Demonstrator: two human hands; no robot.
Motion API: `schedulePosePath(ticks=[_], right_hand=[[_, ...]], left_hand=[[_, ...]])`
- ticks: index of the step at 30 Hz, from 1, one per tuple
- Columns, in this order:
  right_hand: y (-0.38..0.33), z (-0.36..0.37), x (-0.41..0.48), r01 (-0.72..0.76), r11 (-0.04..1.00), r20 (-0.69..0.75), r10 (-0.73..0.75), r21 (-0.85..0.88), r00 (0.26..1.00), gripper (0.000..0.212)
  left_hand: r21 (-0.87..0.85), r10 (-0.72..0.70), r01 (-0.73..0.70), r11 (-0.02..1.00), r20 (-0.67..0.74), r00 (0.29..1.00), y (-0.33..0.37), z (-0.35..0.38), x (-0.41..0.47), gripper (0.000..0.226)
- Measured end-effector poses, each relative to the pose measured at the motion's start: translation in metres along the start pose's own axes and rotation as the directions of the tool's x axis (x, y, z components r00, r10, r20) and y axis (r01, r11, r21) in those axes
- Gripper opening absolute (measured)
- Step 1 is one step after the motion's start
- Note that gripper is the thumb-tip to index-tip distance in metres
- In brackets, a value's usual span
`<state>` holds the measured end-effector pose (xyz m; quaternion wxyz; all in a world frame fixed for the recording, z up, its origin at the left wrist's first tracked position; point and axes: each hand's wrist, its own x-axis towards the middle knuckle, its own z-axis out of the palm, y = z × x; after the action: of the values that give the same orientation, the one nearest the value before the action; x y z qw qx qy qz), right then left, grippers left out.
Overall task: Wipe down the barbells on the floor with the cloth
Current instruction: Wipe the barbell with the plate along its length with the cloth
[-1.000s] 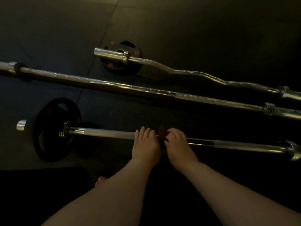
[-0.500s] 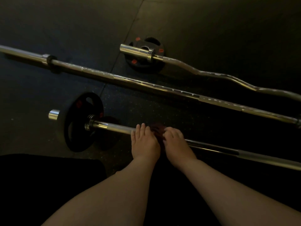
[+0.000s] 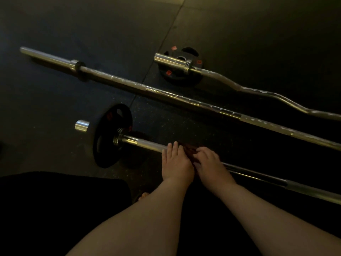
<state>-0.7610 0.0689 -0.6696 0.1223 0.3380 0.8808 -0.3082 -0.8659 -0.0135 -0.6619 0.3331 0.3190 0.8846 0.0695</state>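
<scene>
1. Your cloth [image 3: 190,152], a dark reddish scrap, is bunched on the shaft of the near barbell [image 3: 147,144], in the small gap between your two hands.
2. Your right hand [image 3: 212,163] sits on the right side of the cloth, its fingers [image 3: 202,152] curled down and gripping the fabric against the bar.
3. Your left hand [image 3: 176,163] lies just left of the cloth, palm down. Its fingers are straight and close together, laid flat across the shaft and holding nothing. In the dim light you cannot tell whether its edge touches the cloth.
4. The near barbell runs from mid-left down toward the right edge of the scene. It carries a black weight plate [image 3: 103,157] standing upright on its left sleeve, with the chrome end of the sleeve poking out beyond the plate.
5. The middle barbell [image 3: 184,100] lies farther away on the floor [image 3: 73,24], roughly parallel to the near one and apart from it, with no plate on its left sleeve.
6. The curl bar [image 3: 171,61], farthest from you, shows its wavy shaft running off to the right. Its left sleeve rests over a black plate [image 3: 175,78] lying flat on the floor.
7. Both your bare forearms reach in from the bottom of the scene, and dark clothing [image 3: 55,209] fills the lower left corner.
</scene>
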Motion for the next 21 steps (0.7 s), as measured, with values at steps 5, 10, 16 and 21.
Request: schedulePosePath(ticks=[5,10,16,21], right_hand=[[0.024,-0.004,-0.017,-0.296,0.954,-0.153,0.285,-0.049,0.946,0.03],[-0.048,0.012,0.002,-0.068,0.991,-0.1,0.056,-0.119,0.993,0.041],[-0.02,-0.007,0.003,-0.085,0.992,0.053,0.09,-0.09,0.994,0.027],[-0.017,-0.007,-0.002,-0.257,0.951,-0.08,0.246,-0.173,0.966,0.019]], left_hand=[[-0.05,0.028,-0.028,0.998,0.004,1.0,-0.016,-0.004,-0.009,0.06],[-0.07,-0.039,0.037,0.997,-0.034,0.999,-0.017,-0.008,-0.015,0.062],[-0.154,-0.039,0.036,0.987,-0.017,0.999,-0.034,-0.014,-0.017,0.059],[-0.176,-0.068,0.061,0.982,-0.03,0.997,-0.027,-0.01,-0.012,0.063]])
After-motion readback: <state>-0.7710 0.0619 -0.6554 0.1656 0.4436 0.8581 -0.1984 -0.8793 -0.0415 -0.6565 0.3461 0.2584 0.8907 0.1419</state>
